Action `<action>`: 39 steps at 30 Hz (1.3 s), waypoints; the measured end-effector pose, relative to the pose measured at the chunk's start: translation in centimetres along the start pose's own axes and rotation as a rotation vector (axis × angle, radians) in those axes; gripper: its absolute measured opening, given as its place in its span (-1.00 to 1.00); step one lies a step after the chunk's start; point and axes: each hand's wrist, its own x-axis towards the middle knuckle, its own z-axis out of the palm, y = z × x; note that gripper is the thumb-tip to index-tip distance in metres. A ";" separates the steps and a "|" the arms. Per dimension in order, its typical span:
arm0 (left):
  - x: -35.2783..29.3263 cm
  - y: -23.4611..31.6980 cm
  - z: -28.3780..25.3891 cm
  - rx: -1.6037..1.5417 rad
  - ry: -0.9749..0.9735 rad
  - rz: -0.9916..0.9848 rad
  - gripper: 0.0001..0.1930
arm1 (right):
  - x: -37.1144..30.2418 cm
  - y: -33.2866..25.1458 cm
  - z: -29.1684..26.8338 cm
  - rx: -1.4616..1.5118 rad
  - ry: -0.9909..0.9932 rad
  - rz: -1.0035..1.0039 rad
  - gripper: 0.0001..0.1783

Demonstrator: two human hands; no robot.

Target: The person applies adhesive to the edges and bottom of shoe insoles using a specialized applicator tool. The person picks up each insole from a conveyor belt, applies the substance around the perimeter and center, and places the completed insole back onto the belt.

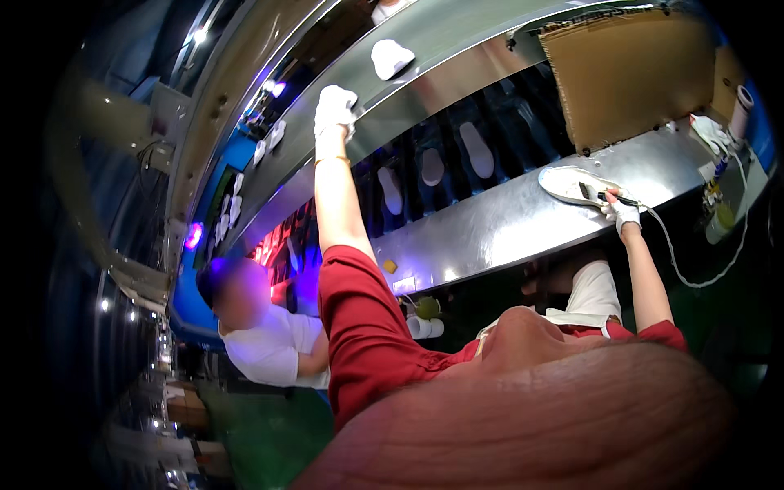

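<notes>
My left arm stretches out to the conveyor belt [457, 33]. My left hand [330, 122], in a white glove, is closed on a white shoe [339, 94] near the belt's edge; glove and shoe partly merge in the glare. Another white shoe [392, 59] sits farther along the belt. My right hand [625, 215], in a white glove with bare fingertips, grips a dark-handled brush [600, 195] joined to a pale hose [670, 253]. The brush's bristles are over a white shoe [567, 184], which lies on the metal bench [490, 241].
Shoe soles [476, 151] rest in a dark rack between belt and bench. A cardboard sheet [629, 82] stands at the right, near a white glove [710, 133] and a yellowish container [720, 222]. A co-worker [273, 343] in white is close on my left.
</notes>
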 end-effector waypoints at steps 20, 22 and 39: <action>-9.1 7.9 -4.6 -0.549 0.583 0.502 -0.74 | -5.3 -5.8 4.9 -0.247 -0.283 -0.293 -0.77; -10.7 4.9 -3.5 -1.142 0.672 0.344 -0.62 | -5.9 -5.5 6.5 -0.386 -0.436 -0.324 -0.76; -36.0 14.7 10.8 -2.748 -0.967 -0.555 -0.06 | -12.9 -9.3 10.2 -0.065 -0.380 0.024 -0.77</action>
